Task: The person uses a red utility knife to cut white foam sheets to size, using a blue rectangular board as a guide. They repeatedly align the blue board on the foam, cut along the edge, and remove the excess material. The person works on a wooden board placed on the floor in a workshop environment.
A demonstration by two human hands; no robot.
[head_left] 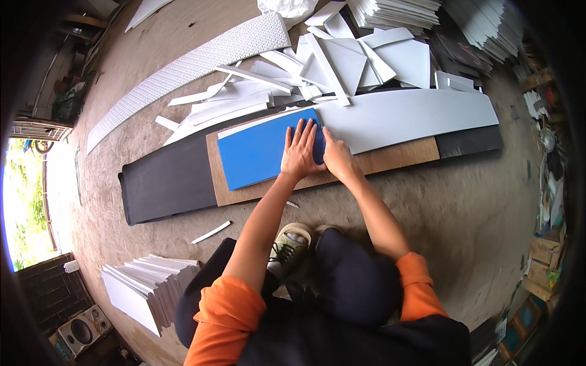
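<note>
A flat blue rectangular board (262,152) lies on a long white foam-like sheet (415,119), whose edge shows along the board's far side. My left hand (300,151) presses flat on the board's right part, fingers spread. At the board's right edge, my right hand (339,154) is closed, with its fingers curled and the index finger pointing away from me. Whatever it holds is hidden beneath the fingers. Under these lies a brown wooden board (390,157), resting on a long black mat (168,180).
White offcuts (342,64) lie heaped beyond the mat, beside a long textured white strip (195,76). Stacks of white sheets stand at the far right (397,12) and near left (149,287). A thin white scrap (212,232) lies on the concrete floor (464,207).
</note>
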